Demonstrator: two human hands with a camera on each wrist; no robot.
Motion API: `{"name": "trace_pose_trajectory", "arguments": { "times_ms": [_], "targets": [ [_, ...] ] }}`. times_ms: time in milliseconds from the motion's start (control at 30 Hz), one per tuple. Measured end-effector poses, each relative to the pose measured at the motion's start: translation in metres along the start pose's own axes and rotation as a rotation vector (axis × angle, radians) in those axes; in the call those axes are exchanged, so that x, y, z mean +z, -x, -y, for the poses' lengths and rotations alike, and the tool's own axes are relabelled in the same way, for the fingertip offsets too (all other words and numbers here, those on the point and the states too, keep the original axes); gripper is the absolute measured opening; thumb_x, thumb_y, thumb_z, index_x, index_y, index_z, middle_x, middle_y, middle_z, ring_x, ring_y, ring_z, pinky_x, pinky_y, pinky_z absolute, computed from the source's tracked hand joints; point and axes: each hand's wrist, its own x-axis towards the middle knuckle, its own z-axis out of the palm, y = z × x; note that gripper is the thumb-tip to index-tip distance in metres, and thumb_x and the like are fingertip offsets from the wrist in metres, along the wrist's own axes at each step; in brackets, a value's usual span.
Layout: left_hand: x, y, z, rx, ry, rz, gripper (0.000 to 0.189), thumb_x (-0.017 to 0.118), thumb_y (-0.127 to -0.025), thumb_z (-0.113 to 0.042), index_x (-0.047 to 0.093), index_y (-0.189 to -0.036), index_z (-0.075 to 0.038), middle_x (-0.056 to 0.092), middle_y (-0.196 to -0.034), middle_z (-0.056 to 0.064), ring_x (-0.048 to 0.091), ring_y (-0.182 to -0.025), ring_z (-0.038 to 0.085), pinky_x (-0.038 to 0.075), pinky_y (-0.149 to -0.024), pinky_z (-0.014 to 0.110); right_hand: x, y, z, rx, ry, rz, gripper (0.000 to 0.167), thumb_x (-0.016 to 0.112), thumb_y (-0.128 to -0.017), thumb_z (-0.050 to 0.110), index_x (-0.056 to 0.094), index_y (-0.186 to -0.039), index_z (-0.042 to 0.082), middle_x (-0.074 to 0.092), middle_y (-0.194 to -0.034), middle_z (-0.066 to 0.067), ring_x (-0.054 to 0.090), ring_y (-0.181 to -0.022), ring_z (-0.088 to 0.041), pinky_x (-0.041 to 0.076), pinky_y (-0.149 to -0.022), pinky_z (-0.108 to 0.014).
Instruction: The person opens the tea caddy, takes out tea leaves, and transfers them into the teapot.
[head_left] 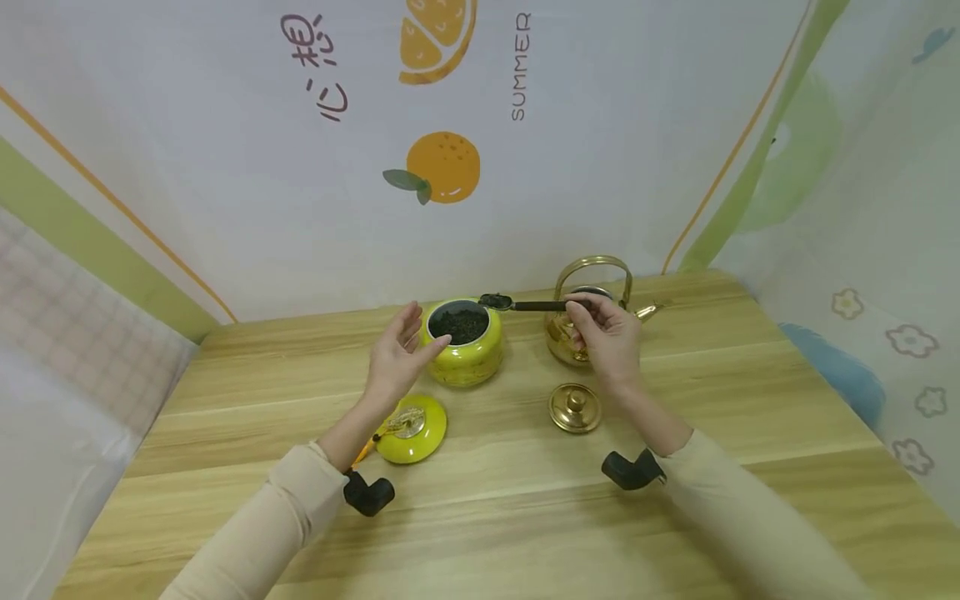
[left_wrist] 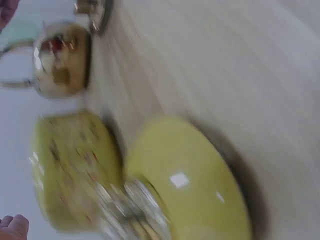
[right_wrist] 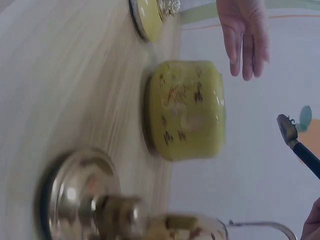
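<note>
My right hand (head_left: 603, 333) pinches the dark handle of a tea scoop (head_left: 540, 306), its small bowl heaped with dark tea leaves (head_left: 495, 301). The scoop is level, with its bowl at the right rim of a yellow tea jar (head_left: 467, 360) in the head view; the right wrist view shows it raised above the jar. Dark tea leaves (head_left: 457, 325) lie inside the jar. My left hand (head_left: 397, 354), fingers relaxed and empty, hovers at the jar's left side. Behind my right hand stands a gold teapot (head_left: 558, 337) with its top uncovered, its spout pointing right.
A yellow jar lid (head_left: 423, 437) with an ornate knob and orange tassel lies in front of the jar, under my left wrist. The gold teapot lid (head_left: 575, 408) lies in front of the teapot. A printed cloth (head_left: 570, 167) hangs behind the wooden table (head_left: 495, 533).
</note>
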Motion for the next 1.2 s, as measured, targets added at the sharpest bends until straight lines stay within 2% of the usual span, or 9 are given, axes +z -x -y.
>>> {"name": "trace_pose_trajectory", "arguments": {
  "times_ms": [67,167,367,533,700,833,1033,1100,1200],
  "targets": [
    [0.010,0.002,-0.009,0.033,0.027,0.019,0.075,0.069,-0.086,-0.016,0.027,-0.146,-0.002,0.033,-0.150,0.014,0.034,-0.137,0.026,0.031,-0.111,0.034,-0.011,-0.001,0.005,-0.009,0.004,-0.012,0.025,0.064,-0.089,0.007,0.061,-0.101,-0.016,0.065,-0.069,0.001,0.049,-0.050,-0.008,0.042,-0.043,-0.016],
    [0.025,0.003,-0.019,0.050,0.062,0.084,0.073,0.069,-0.086,-0.014,0.028,-0.146,-0.001,0.035,-0.149,0.014,0.035,-0.136,0.026,0.032,-0.110,0.035,-0.027,-0.002,0.012,-0.019,-0.011,-0.050,0.020,0.064,-0.088,0.005,0.063,-0.097,-0.012,0.065,-0.069,-0.004,0.049,-0.050,-0.010,0.042,-0.043,-0.017],
    [0.059,-0.003,-0.028,0.048,0.084,0.206,0.072,0.068,-0.087,-0.014,0.029,-0.146,-0.003,0.035,-0.149,0.012,0.035,-0.137,0.027,0.032,-0.110,0.033,-0.055,-0.006,0.023,-0.029,-0.035,-0.130,0.014,0.064,-0.087,0.001,0.064,-0.094,-0.011,0.065,-0.067,-0.002,0.051,-0.049,-0.009,0.042,-0.043,-0.016],
    [0.087,-0.011,-0.030,0.002,0.055,0.254,0.073,0.070,-0.085,-0.019,0.031,-0.145,-0.004,0.035,-0.150,0.010,0.035,-0.136,0.028,0.033,-0.110,0.035,-0.076,-0.008,0.025,-0.047,-0.027,-0.176,0.013,0.063,-0.087,-0.001,0.064,-0.094,-0.011,0.065,-0.067,0.000,0.052,-0.048,-0.008,0.042,-0.044,-0.014],
    [0.112,-0.021,-0.025,-0.074,0.034,0.280,0.079,0.071,-0.084,-0.024,0.028,-0.147,-0.003,0.031,-0.152,0.011,0.034,-0.137,0.029,0.032,-0.110,0.038,-0.088,-0.007,0.026,-0.021,0.009,-0.203,0.018,0.061,-0.087,-0.003,0.061,-0.096,-0.018,0.064,-0.065,0.001,0.053,-0.048,-0.007,0.043,-0.043,-0.014],
    [0.126,-0.030,-0.020,-0.101,-0.003,0.279,0.084,0.073,-0.082,-0.026,0.026,-0.147,-0.002,0.028,-0.152,0.012,0.033,-0.137,0.031,0.033,-0.109,0.039,-0.088,-0.006,0.030,-0.002,0.031,-0.204,0.018,0.060,-0.087,-0.005,0.058,-0.095,-0.022,0.064,-0.064,0.003,0.053,-0.048,-0.005,0.043,-0.043,-0.013],
    [0.142,-0.039,-0.015,-0.093,-0.073,0.247,0.084,0.074,-0.082,-0.029,0.027,-0.147,-0.002,0.032,-0.150,0.016,0.039,-0.133,0.032,0.038,-0.106,0.040,-0.092,-0.009,0.021,0.008,0.084,-0.206,0.016,0.060,-0.087,-0.006,0.060,-0.094,-0.020,0.064,-0.064,0.003,0.053,-0.048,-0.003,0.044,-0.043,-0.013],
    [0.146,-0.041,-0.014,-0.091,-0.105,0.235,0.084,0.074,-0.081,-0.030,0.029,-0.147,-0.003,0.034,-0.149,0.016,0.050,-0.121,0.029,0.043,-0.101,0.039,-0.096,-0.011,0.015,0.012,0.099,-0.210,0.016,0.061,-0.087,-0.005,0.060,-0.094,-0.019,0.064,-0.064,0.002,0.054,-0.048,-0.004,0.044,-0.043,-0.014],
    [0.151,-0.044,-0.013,-0.094,-0.135,0.220,0.084,0.074,-0.081,-0.032,0.030,-0.146,-0.006,0.036,-0.149,0.014,0.051,-0.116,0.028,0.044,-0.100,0.039,-0.101,-0.013,0.007,0.024,0.125,-0.214,0.015,0.063,-0.087,-0.002,0.063,-0.094,-0.015,0.065,-0.066,0.001,0.054,-0.049,-0.006,0.045,-0.044,-0.015]
  ]
}}
